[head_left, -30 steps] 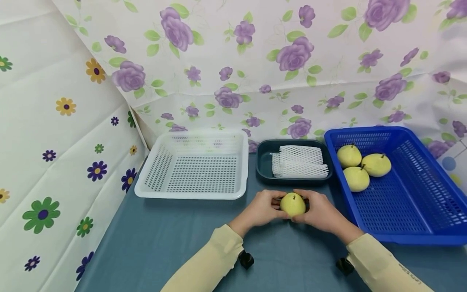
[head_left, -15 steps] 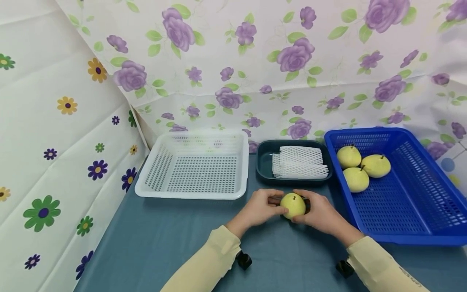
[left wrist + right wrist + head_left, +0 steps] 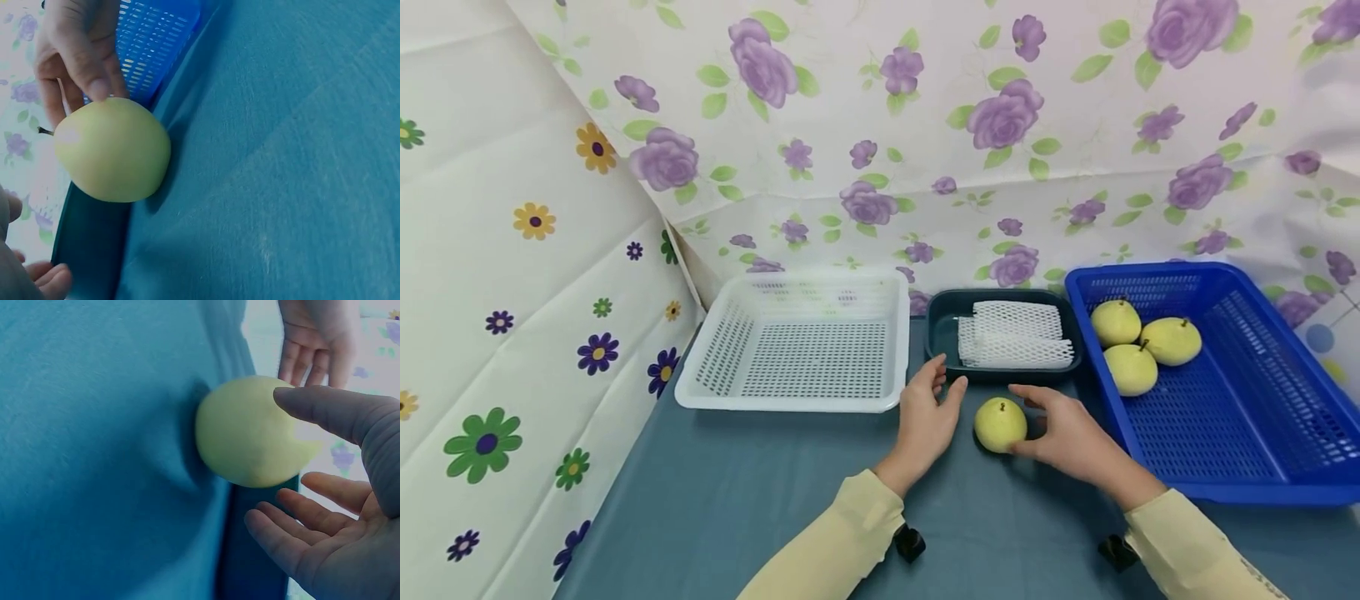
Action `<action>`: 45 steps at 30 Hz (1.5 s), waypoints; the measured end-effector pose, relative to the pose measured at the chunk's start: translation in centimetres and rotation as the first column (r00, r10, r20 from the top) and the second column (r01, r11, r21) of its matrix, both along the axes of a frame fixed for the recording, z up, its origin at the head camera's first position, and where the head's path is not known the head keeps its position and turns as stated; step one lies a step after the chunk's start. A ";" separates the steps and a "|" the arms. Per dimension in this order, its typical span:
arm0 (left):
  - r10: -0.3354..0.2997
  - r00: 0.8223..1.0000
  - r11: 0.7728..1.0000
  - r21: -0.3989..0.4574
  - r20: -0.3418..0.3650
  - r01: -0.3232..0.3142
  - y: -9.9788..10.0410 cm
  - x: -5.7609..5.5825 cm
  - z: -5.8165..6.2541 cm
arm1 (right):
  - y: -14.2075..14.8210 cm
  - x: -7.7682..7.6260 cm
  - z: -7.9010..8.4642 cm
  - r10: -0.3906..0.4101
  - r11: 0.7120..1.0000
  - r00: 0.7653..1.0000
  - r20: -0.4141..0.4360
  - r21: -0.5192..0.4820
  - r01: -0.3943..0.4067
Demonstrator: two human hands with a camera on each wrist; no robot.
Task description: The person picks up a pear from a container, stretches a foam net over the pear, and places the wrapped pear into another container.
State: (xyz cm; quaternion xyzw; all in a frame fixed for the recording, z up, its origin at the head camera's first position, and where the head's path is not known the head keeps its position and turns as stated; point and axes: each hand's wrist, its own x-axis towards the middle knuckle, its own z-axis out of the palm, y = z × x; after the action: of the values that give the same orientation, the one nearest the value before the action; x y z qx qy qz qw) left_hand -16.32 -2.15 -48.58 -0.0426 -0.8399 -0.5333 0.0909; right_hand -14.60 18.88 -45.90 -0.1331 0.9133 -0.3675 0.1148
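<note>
A pale yellow-green pear (image 3: 1000, 425) rests on the blue-grey cloth with its stem up. To its left and apart from it, my left hand (image 3: 925, 421) is raised, fingers pointing toward the dark green tray (image 3: 946, 337). My right hand (image 3: 1069, 437) stays at the pear's right side, its thumb at the lower edge; whether it touches is unclear. The right wrist view shows that hand's fingers (image 3: 300, 531) loosely spread beside the pear (image 3: 244, 434). White foam net sleeves (image 3: 1018, 335) lie in the tray, just beyond the hands.
A white perforated basket (image 3: 790, 403) stands at the back left and holds nothing. On the right, a blue basket (image 3: 1247, 408) holds 3 pears (image 3: 1131, 369) in its left part. Floral sheets (image 3: 865, 100) hang behind the table and along its left side.
Both hands held the pear earlier. My left hand has let go and moved left and up toward the tray; my right hand has loosened and shifted slightly right. The pear stays put.
</note>
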 end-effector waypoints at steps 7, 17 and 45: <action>0.045 0.997 0.997 -0.066 0.064 -0.041 0.4 -0.6 -0.6 | 0.5 -0.2 2.1 -0.044 0.998 0.999 -0.021 0.034 0.045; 0.122 0.990 0.991 0.044 0.067 -0.125 0.5 -2.4 -1.9 | 1.5 -1.2 3.0 -0.112 0.993 0.994 -0.012 0.026 0.112; 0.180 0.983 0.981 0.084 -0.039 -0.176 0.8 -2.6 -2.4 | 2.1 -2.3 5.8 -0.145 0.982 0.983 -0.116 0.107 0.157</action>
State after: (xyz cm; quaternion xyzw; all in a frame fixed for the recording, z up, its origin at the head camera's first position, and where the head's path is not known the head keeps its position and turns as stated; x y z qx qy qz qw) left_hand -18.90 -1.35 -51.00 0.0240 -0.8158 -0.5554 0.1593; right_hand -16.94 21.00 -40.13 -0.0761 0.9454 -0.3139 0.0445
